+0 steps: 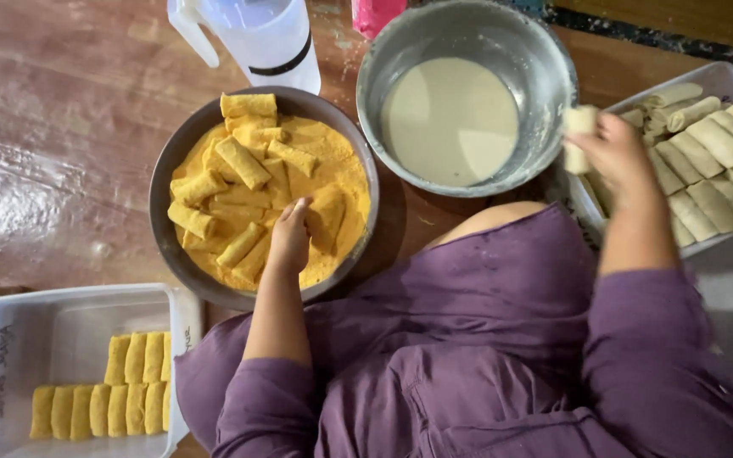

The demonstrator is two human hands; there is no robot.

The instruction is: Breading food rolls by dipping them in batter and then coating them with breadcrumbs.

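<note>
- Your right hand (617, 153) pinches a pale roll (578, 137) between fingertips and thumb, held upright at the right rim of the batter bowl (553, 93). The grip looks light and high on the roll; if it slackens, I judge the roll could drop onto the rim or the table rather than into the batter (451, 119).
- That roll hangs just right of the batter bowl, above the near-left corner of the tray (727, 78), not yet over the liquid. Swing it in too fast and it may splash or unroll.
- Your left hand (288, 237) rests in the crumb bowl (171, 170), left of the batter bowl, fingers drawn together and tips pressed down among the coated rolls (243, 161). Whether it actually grips one, I cannot tell.
- The coated rolls lie crowded all around that hand, touching it on both sides. Press hard and you could crack a soft roll or rub the coating off its neighbours.
- The crumb bowl and the batter bowl sit almost touching. A wet drip carried across could clump the crumbs (341, 170).
- The box (10, 339) with finished rolls sits well left and nearer to you than the batter bowl, beside your left elbow; a careless sleeve could nudge it.
- The jug (256, 38) stands just behind the crumb bowl, left of the batter bowl, within reach of a knock.
</note>
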